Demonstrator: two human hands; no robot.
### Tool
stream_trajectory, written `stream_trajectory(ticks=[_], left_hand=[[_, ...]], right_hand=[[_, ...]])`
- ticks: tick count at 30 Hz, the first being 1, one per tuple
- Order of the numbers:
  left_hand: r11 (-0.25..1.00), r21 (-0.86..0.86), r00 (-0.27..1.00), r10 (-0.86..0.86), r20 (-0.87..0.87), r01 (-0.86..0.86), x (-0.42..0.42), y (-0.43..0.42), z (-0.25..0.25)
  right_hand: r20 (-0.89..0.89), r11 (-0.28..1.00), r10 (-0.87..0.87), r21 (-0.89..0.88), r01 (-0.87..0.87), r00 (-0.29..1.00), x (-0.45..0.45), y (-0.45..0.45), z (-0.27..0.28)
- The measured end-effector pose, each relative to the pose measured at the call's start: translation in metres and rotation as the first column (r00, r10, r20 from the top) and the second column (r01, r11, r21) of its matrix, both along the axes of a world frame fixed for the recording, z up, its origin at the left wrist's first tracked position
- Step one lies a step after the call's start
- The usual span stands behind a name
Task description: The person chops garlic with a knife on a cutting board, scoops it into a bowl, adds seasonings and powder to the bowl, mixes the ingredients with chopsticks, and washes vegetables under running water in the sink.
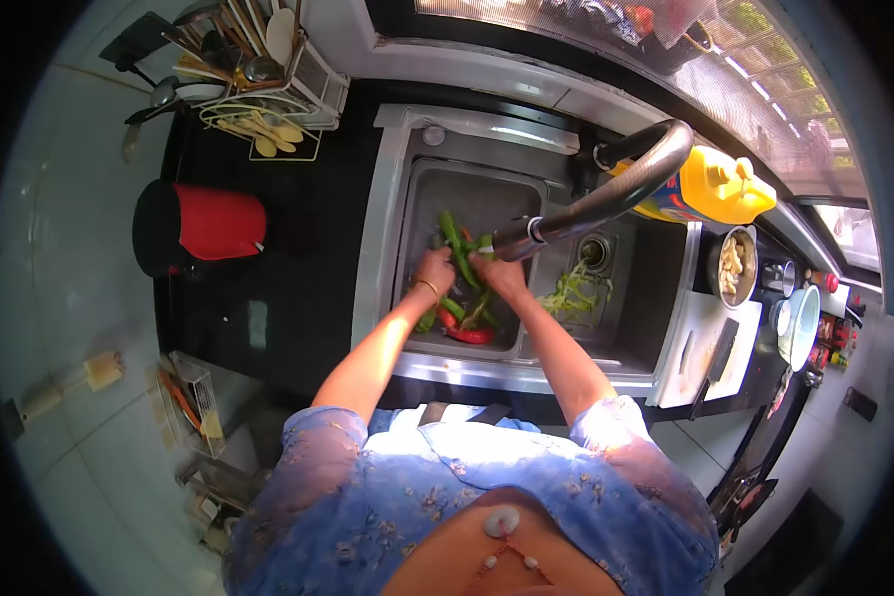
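Long green peppers and a red pepper lie in a grey basin set in the sink. My left hand is closed around green peppers at the left of the pile. Opposite it, under the faucet's spout, my right hand grips the same bunch from the right, with its fingertips partly hidden. A long green pepper runs between the two hands. Blur hides some of the peppers' outlines.
A dark curved faucet arches over the sink. Pale green scraps lie near the drain. Right of the sink are a yellow jug, a pot of pale pieces and a knife on a white cutting board.
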State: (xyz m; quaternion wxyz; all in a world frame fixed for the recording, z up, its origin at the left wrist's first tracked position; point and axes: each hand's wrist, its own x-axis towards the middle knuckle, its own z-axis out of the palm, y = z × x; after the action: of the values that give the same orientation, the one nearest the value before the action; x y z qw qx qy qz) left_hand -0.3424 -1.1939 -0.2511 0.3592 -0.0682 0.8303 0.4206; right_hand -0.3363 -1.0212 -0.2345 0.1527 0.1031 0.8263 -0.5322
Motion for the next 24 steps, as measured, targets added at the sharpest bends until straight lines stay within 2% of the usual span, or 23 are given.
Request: stream_trajectory(ticks=[1, 3, 4, 5, 6, 7, 8, 9, 10, 11, 12, 13, 14, 15, 16, 17, 18, 19, 21, 22, 23, 24], left_hand=[[0.99, -0.087, 0.955, 0.083, -0.284, -0.112, 0.0, -0.003, 0.001], [0.938, -0.01, 0.876, 0.319, -0.361, -0.346, -0.012, 0.006, 0.011], [0.938, -0.009, 0.875, 0.318, -0.366, -0.345, -0.014, 0.017, 0.016], [0.919, -0.043, 0.868, 0.354, -0.349, -0.392, -0.011, 0.031, 0.016], [0.896, -0.076, 0.858, 0.392, -0.331, -0.438, -0.009, 0.039, 0.015], [0.896, -0.073, 0.858, 0.392, -0.33, -0.438, -0.009, 0.036, 0.016], [0.939, -0.078, 0.914, 0.304, -0.269, -0.336, -0.008, 0.029, 0.018], [0.97, -0.077, 0.956, 0.209, -0.204, -0.229, -0.003, 0.02, 0.012], [0.992, -0.039, 0.976, 0.109, -0.189, -0.119, -0.009, 0.007, 0.004], [0.993, -0.04, 0.977, 0.105, -0.183, -0.114, -0.013, 0.003, 0.005], [0.99, -0.046, 0.953, 0.116, -0.281, -0.134, -0.021, 0.0, 0.011], [0.987, -0.05, 0.917, 0.125, -0.379, -0.155, -0.028, -0.001, 0.018], [0.971, -0.158, 0.861, 0.078, -0.502, -0.18, -0.027, 0.006, 0.025], [0.971, -0.157, 0.859, 0.077, -0.506, -0.179, -0.021, 0.013, 0.03], [0.958, -0.257, 0.9, 0.001, -0.435, -0.125, -0.011, 0.021, 0.035], [0.935, -0.349, 0.933, -0.069, -0.354, -0.063, -0.004, 0.027, 0.04], [0.929, -0.366, 0.99, -0.1, -0.096, 0.058, -0.006, 0.03, 0.056], [0.929, -0.365, 0.991, -0.1, -0.094, 0.059, -0.006, 0.024, 0.046], [0.956, -0.267, 0.961, -0.182, -0.206, 0.124, -0.004, 0.004, 0.023], [0.971, -0.238, 0.967, -0.08, -0.243, 0.02, -0.008, -0.002, 0.021], [0.97, -0.24, 0.968, -0.081, -0.236, 0.023, -0.01, 0.0, 0.03], [0.962, -0.257, 0.956, 0.01, -0.293, -0.088, -0.012, 0.008, 0.037]], right_hand=[[0.001, 1.0, 0.002, 0.0, -0.002, 1.0, -0.004, 0.003, -0.006], [0.037, 0.975, -0.215, 0.066, 0.212, 0.976, -0.012, 0.005, -0.007], [0.129, 0.931, -0.176, 0.343, 0.123, 0.976, -0.007, -0.01, -0.024], [0.125, 0.931, -0.178, 0.342, 0.126, 0.976, -0.002, -0.021, -0.016], [0.113, 0.955, -0.202, 0.244, 0.17, 0.973, 0.006, -0.029, 0.0], [0.106, 0.967, -0.228, 0.145, 0.211, 0.968, 0.012, -0.032, 0.009], [0.122, 0.991, -0.105, 0.099, 0.093, 0.987, 0.016, -0.024, 0.004], [0.126, 0.99, -0.106, 0.102, 0.094, 0.986, 0.011, -0.013, 0.011], [0.306, 0.998, -0.061, 0.02, 0.058, 0.95, 0.001, -0.001, 0.018], [0.471, 0.997, -0.001, -0.07, 0.038, 0.882, -0.008, 0.007, 0.022], [-0.126, 0.999, -0.011, 0.043, 0.016, 0.992, -0.012, 0.013, 0.011], [-0.129, 0.999, -0.013, 0.042, 0.019, 0.992, -0.012, 0.011, 0.001], [-0.216, 0.995, -0.07, 0.055, 0.084, 0.974, -0.011, 0.006, -0.011], [-0.304, 0.987, -0.123, 0.063, 0.149, 0.945, -0.015, -0.001, -0.008], [-0.079, 0.985, -0.165, 0.032, 0.168, 0.983, -0.007, -0.011, -0.004], [-0.08, 0.985, -0.167, 0.033, 0.17, 0.983, 0.002, -0.02, -0.002], [-0.103, 0.97, -0.057, 0.229, 0.079, 0.993, 0.011, -0.028, 0.0], [-0.137, 0.958, 0.015, 0.286, 0.025, 0.99, 0.01, -0.023, 0.0], [-0.202, 0.914, 0.154, 0.401, -0.062, 0.967, 0.01, -0.012, -0.007], [-0.167, 0.948, 0.105, 0.315, -0.048, 0.98, -0.001, -0.001, -0.012], [-0.126, 0.973, 0.055, 0.228, -0.025, 0.99, -0.009, 0.007, -0.016], [-0.11, 0.983, 0.031, 0.186, -0.01, 0.993, -0.011, 0.005, -0.015]])
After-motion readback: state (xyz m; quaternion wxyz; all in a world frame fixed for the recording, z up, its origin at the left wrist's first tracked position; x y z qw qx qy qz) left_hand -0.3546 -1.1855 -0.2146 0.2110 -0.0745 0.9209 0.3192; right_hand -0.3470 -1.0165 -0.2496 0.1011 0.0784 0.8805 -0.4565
